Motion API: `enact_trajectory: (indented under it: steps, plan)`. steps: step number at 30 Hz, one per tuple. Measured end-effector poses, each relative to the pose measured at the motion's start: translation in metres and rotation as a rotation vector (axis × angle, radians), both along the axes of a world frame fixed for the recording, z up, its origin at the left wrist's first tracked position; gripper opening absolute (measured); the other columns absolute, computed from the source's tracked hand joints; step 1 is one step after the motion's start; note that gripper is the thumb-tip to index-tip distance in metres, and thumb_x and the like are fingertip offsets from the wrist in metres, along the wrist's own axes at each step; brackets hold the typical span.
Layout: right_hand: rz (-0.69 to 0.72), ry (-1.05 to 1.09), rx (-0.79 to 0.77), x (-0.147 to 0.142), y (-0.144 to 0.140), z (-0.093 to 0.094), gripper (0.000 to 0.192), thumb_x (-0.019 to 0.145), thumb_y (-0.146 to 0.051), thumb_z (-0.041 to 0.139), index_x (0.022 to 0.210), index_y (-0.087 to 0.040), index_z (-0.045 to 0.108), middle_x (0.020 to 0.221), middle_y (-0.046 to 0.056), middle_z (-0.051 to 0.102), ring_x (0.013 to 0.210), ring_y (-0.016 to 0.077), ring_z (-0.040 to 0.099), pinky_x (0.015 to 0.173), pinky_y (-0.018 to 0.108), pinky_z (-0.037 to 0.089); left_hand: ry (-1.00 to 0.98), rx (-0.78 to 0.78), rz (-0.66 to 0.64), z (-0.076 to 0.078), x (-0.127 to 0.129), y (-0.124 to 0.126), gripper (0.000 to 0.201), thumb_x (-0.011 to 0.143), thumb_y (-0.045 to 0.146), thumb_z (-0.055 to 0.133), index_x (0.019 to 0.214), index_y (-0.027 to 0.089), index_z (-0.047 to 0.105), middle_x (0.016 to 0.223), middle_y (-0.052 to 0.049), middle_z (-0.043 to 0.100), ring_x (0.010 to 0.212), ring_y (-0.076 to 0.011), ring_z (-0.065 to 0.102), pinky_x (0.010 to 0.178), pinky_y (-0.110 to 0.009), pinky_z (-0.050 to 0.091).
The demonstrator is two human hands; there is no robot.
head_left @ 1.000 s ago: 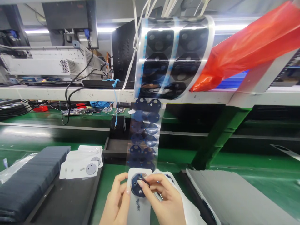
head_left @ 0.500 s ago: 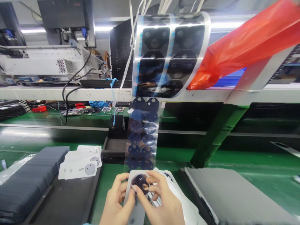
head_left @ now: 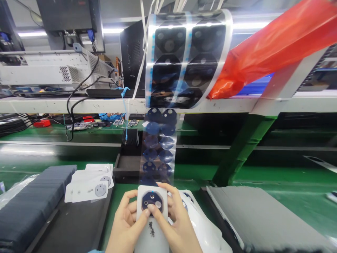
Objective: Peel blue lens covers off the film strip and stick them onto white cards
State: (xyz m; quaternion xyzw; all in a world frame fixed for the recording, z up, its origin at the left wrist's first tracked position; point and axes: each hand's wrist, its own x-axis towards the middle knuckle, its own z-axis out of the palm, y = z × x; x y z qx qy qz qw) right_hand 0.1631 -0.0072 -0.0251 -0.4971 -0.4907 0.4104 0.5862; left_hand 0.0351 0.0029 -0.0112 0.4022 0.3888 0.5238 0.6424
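A white phone back cover [head_left: 152,225] stands upright low in the middle, gripped by both hands. My left hand [head_left: 125,225] clasps its left edge. My right hand [head_left: 177,225] holds its right edge, the thumb pressing just under a dark blue round lens sticker [head_left: 151,200] seated on the cover's camera area. Straight above, a clear film strip [head_left: 158,151] carrying pairs of blue stickers hangs down from a big roll [head_left: 184,59].
A stack of white covers [head_left: 91,182] lies at the left beside a dark grey pile [head_left: 28,203]. More white covers [head_left: 202,228] lie under my right hand. A grey tray [head_left: 263,218] sits at the right. A red plastic bag [head_left: 273,45] hangs at the upper right.
The blue sticker went from being held over the cover in my right fingers to lying flat on it. My right hand shifted to the cover's right edge, thumb pressing below the sticker.
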Motion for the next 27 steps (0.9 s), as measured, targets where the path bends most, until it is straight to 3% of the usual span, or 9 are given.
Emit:
enact_trajectory:
  steps: [2,6,13,16,18,20,22,24,27]
  plan:
    - [0.003,0.081,-0.036,0.0,0.0,0.006,0.049,0.087,-0.058,0.069,0.12,-0.024,0.054,0.088,0.005,0.078,0.073,0.0222,0.073,0.067,0.031,0.055,0.004,-0.009,-0.021,0.0,-0.001,0.001,0.054,0.073,0.042,0.09,0.108,0.021,0.055,0.091,-0.011,0.083,0.067,-0.0237,0.077,0.061,-0.029,0.059]
    - [0.004,0.145,-0.074,0.002,0.002,0.01,0.05,0.086,-0.065,0.067,0.111,-0.024,0.053,0.078,0.003,0.076,0.061,0.0191,0.068,0.056,0.026,0.048,0.007,-0.014,-0.042,-0.002,-0.001,0.001,0.056,0.072,0.039,0.09,0.111,0.02,0.055,0.09,-0.01,0.083,0.067,-0.0207,0.076,0.06,-0.027,0.059]
    - [-0.01,0.17,-0.091,0.004,0.004,0.011,0.043,0.09,-0.066,0.061,0.103,-0.025,0.054,0.068,-0.002,0.07,0.058,0.0155,0.062,0.057,0.025,0.046,-0.002,0.009,-0.117,-0.005,-0.003,-0.002,0.061,0.07,0.035,0.092,0.116,0.021,0.055,0.101,-0.011,0.082,0.078,-0.0201,0.077,0.068,-0.025,0.058]
    - [-0.034,0.094,-0.061,0.004,0.002,0.012,0.041,0.092,-0.064,0.058,0.105,-0.025,0.058,0.08,0.001,0.072,0.07,0.0182,0.065,0.064,0.027,0.05,-0.036,0.009,-0.146,-0.004,-0.005,-0.001,0.057,0.075,0.038,0.089,0.117,0.021,0.055,0.103,-0.012,0.082,0.085,-0.0238,0.078,0.07,-0.027,0.058]
    - [-0.033,0.053,-0.047,0.003,0.0,0.011,0.04,0.092,-0.059,0.06,0.112,-0.025,0.06,0.097,0.005,0.073,0.084,0.0213,0.068,0.07,0.029,0.053,-0.056,0.004,-0.159,-0.003,-0.006,0.001,0.056,0.076,0.038,0.088,0.119,0.021,0.054,0.104,-0.013,0.082,0.089,-0.0263,0.078,0.07,-0.029,0.058]
    - [0.011,0.042,-0.036,0.004,-0.002,0.012,0.047,0.088,-0.052,0.066,0.126,-0.026,0.056,0.115,0.007,0.072,0.096,0.0237,0.069,0.077,0.032,0.054,-0.056,0.003,-0.149,-0.002,-0.006,0.001,0.056,0.078,0.039,0.086,0.12,0.021,0.055,0.105,-0.014,0.082,0.091,-0.0278,0.078,0.07,-0.029,0.058]
    - [0.084,0.047,-0.046,0.005,-0.002,0.014,0.055,0.083,-0.043,0.069,0.132,-0.028,0.05,0.117,0.005,0.072,0.096,0.0231,0.07,0.081,0.034,0.054,-0.027,0.017,-0.109,-0.002,-0.007,0.0,0.054,0.079,0.041,0.085,0.119,0.021,0.056,0.106,-0.014,0.082,0.091,-0.0277,0.078,0.071,-0.029,0.057]
    - [0.142,0.048,-0.076,0.008,0.0,0.016,0.053,0.078,-0.034,0.071,0.127,-0.028,0.05,0.105,0.001,0.073,0.088,0.0201,0.069,0.082,0.033,0.053,0.026,0.038,-0.062,-0.003,-0.007,-0.002,0.054,0.079,0.045,0.084,0.119,0.021,0.057,0.106,-0.014,0.082,0.089,-0.0265,0.078,0.072,-0.029,0.057]
    - [0.197,0.029,-0.142,0.013,0.003,0.02,0.038,0.073,-0.027,0.072,0.106,-0.027,0.053,0.08,-0.006,0.067,0.07,0.0146,0.062,0.068,0.025,0.049,0.125,0.05,-0.068,-0.003,-0.009,-0.005,0.055,0.08,0.052,0.081,0.12,0.022,0.058,0.107,-0.014,0.082,0.084,-0.0245,0.078,0.072,-0.028,0.057]
